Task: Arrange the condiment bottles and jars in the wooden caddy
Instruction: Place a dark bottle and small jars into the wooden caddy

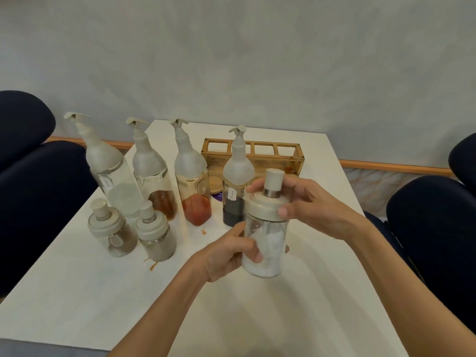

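A glass jar of white powder (268,243) with a cream lid is held above the table. My left hand (231,251) grips its glass body and my right hand (306,204) grips its lid. Behind it stands the wooden caddy (273,158), with nothing in the slots I can see. In a row from left to right stand a clear bottle (110,173), an amber bottle (154,176), a red sauce bottle (193,181) and a dark sauce bottle (235,186). A jar of brown powder (110,228) and a jar of grey powder (155,233) stand at the front left.
The white table (103,292) has small orange stains (152,264) near the grey jar. Dark blue chairs (33,191) flank the table on both sides. A purple sticker (217,195) and a small wooden disc (215,182) lie by the caddy.
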Action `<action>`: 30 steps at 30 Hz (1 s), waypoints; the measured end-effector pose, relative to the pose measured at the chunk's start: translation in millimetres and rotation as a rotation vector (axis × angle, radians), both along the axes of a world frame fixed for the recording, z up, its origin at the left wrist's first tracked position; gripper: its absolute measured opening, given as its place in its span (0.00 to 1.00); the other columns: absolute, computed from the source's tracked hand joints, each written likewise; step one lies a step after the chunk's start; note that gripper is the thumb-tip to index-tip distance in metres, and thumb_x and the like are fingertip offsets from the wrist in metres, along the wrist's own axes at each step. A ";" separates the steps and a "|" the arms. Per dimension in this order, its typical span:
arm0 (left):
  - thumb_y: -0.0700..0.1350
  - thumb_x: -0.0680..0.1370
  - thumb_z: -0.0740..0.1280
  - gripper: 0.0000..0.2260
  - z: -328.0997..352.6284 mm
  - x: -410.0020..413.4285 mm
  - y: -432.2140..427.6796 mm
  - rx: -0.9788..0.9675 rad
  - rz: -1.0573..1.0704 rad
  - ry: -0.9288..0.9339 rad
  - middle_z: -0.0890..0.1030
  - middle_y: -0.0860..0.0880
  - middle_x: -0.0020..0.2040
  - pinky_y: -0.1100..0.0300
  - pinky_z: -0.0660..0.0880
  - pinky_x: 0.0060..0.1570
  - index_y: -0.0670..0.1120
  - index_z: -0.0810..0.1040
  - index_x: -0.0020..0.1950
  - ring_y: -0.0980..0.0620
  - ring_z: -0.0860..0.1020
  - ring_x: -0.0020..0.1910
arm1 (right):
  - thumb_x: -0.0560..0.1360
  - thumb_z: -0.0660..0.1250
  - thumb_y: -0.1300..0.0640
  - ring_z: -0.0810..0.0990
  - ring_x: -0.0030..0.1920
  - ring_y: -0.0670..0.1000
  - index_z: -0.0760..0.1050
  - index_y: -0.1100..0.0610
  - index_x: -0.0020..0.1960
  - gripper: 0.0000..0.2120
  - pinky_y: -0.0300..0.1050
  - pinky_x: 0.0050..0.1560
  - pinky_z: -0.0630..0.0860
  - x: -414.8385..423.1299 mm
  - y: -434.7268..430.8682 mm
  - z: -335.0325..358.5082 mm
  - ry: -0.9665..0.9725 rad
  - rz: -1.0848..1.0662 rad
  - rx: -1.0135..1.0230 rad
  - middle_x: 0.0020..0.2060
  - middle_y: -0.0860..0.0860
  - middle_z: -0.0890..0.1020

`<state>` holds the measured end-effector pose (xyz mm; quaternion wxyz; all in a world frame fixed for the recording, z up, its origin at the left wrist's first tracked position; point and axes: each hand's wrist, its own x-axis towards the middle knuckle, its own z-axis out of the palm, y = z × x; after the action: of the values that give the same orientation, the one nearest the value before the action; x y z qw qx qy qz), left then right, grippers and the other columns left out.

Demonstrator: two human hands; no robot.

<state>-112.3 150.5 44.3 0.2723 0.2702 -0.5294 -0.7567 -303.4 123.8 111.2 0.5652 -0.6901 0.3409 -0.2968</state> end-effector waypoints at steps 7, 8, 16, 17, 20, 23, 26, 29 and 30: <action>0.42 0.57 0.68 0.30 -6.4 0.7 0.4 -0.012 0.098 -0.061 0.83 0.45 0.51 0.54 0.75 0.57 0.48 0.75 0.61 0.48 0.80 0.55 | 0.64 0.80 0.50 0.79 0.58 0.43 0.76 0.44 0.60 0.27 0.38 0.56 0.77 2.8 0.1 -7.8 0.130 -0.148 -0.060 0.55 0.41 0.82; 0.42 0.57 0.68 0.30 -6.9 0.8 0.6 -0.011 0.104 -0.067 0.83 0.45 0.51 0.54 0.76 0.57 0.48 0.76 0.60 0.48 0.80 0.55 | 0.65 0.78 0.48 0.78 0.60 0.43 0.75 0.42 0.62 0.27 0.38 0.57 0.76 1.5 -0.1 -8.8 0.129 -0.133 -0.045 0.57 0.41 0.81; 0.48 0.59 0.74 0.32 -4.6 -3.3 3.0 -0.042 0.165 -0.110 0.81 0.47 0.53 0.56 0.77 0.57 0.49 0.74 0.63 0.46 0.79 0.58 | 0.61 0.77 0.44 0.81 0.54 0.44 0.75 0.44 0.59 0.27 0.38 0.52 0.78 15.3 7.3 -16.7 0.079 -0.182 0.001 0.51 0.42 0.82; 0.49 0.60 0.75 0.32 -3.3 -5.6 4.1 -0.049 0.156 -0.103 0.82 0.48 0.51 0.55 0.77 0.56 0.48 0.75 0.63 0.46 0.80 0.56 | 0.60 0.77 0.44 0.82 0.53 0.48 0.77 0.47 0.57 0.26 0.43 0.53 0.79 18.2 8.1 -18.3 0.052 -0.208 0.002 0.51 0.47 0.83; 0.48 0.63 0.73 0.27 2.6 -10.5 8.8 -0.005 0.057 -0.002 0.82 0.45 0.45 0.54 0.78 0.48 0.42 0.73 0.60 0.47 0.81 0.46 | 0.64 0.75 0.51 0.84 0.53 0.59 0.79 0.57 0.53 0.20 0.53 0.53 0.81 20.8 10.0 -19.6 -0.139 -0.115 0.064 0.48 0.60 0.83; 0.51 0.62 0.76 0.27 4.5 -11.7 11.2 0.067 -0.070 0.122 0.81 0.43 0.42 0.57 0.77 0.44 0.41 0.74 0.56 0.47 0.81 0.42 | 0.64 0.78 0.52 0.82 0.56 0.64 0.79 0.59 0.53 0.21 0.52 0.51 0.80 19.6 5.8 -17.0 -0.273 0.054 0.177 0.48 0.58 0.82; 0.52 0.62 0.77 0.26 5.5 -10.8 9.5 0.078 -0.026 0.096 0.81 0.43 0.43 0.56 0.77 0.45 0.42 0.76 0.55 0.47 0.81 0.42 | 0.66 0.76 0.48 0.81 0.56 0.62 0.78 0.58 0.55 0.23 0.53 0.54 0.79 22.8 3.4 -15.7 -0.178 0.034 0.155 0.49 0.57 0.84; 0.51 0.62 0.74 0.24 0.7 -5.8 4.8 -0.046 0.166 -0.127 0.83 0.43 0.45 0.50 0.78 0.53 0.44 0.77 0.56 0.46 0.82 0.48 | 0.66 0.76 0.42 0.84 0.49 0.45 0.78 0.48 0.52 0.19 0.36 0.46 0.79 19.8 1.7 -13.3 0.166 -0.193 -0.026 0.43 0.43 0.84; 0.52 0.62 0.74 0.26 -0.9 -3.3 4.1 -0.074 0.194 -0.179 0.83 0.43 0.48 0.48 0.77 0.57 0.46 0.77 0.57 0.44 0.81 0.52 | 0.67 0.75 0.41 0.83 0.49 0.42 0.77 0.45 0.52 0.18 0.33 0.45 0.77 15.2 1.2 -12.4 0.209 -0.182 -0.035 0.44 0.40 0.84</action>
<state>-115.5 154.5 43.4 0.3057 0.3764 -0.5504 -0.6796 -288.2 124.9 98.8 0.4853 -0.6933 0.4539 -0.2789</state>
